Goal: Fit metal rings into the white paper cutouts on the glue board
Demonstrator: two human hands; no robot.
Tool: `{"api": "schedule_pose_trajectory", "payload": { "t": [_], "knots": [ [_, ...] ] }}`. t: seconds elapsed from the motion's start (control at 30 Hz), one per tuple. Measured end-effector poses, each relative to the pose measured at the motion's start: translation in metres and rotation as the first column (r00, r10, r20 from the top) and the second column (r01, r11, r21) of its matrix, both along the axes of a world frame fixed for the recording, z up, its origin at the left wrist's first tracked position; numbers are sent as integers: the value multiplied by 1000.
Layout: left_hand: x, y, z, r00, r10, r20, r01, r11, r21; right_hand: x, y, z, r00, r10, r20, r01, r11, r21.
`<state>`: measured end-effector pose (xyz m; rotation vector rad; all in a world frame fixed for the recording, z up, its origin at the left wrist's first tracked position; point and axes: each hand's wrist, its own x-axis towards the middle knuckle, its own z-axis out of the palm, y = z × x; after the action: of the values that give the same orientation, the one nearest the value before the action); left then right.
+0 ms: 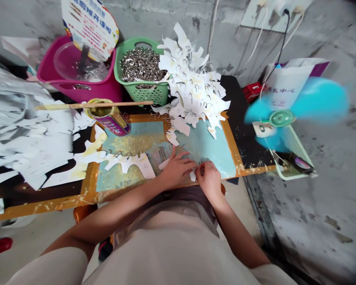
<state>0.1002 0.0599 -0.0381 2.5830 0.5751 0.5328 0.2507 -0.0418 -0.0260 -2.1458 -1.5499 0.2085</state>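
Both forearms reach forward over a teal board (206,148), hands close together. The left hand (176,168) rests with fingers spread beside a white paper piece (192,175). The right hand (209,180) pinches a small metal ring (201,162), partly hidden.

Your magenta tub (52,75) sits beside a mint-green basket (142,93) with a lattice of small square holes, heaped with silver rings (141,65). Your white paper cutouts (192,85) carry pale yellow smears, and the pale turquoise board (201,148) is blotched mustard (thickest on its left half) inside an orange frame (234,152). The fan blades (320,101) show bright aqua, the can (109,118) purple and gold, the wall (329,198) mottled grey
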Motion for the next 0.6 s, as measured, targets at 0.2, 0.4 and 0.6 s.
{"api": "schedule_pose_trajectory", "payload": {
  "t": [0.2, 0.4, 0.6],
  "knots": [
    [-4, -4, -2, 999, -29, 31, 25, 990, 138, 14, -6, 2, 993, 61, -96, -40, 978, 207],
    [-3, -6, 5, 1000, -2, 8, 0, 983, 183, 23, -15, -6, 938, 346, -33, -339, 933, 122],
    [-11, -2, 9, 994, -99, 51, 94, 991, 96, 23, -14, -8, 928, 370, -41, -364, 926, 100]
  ]
}}
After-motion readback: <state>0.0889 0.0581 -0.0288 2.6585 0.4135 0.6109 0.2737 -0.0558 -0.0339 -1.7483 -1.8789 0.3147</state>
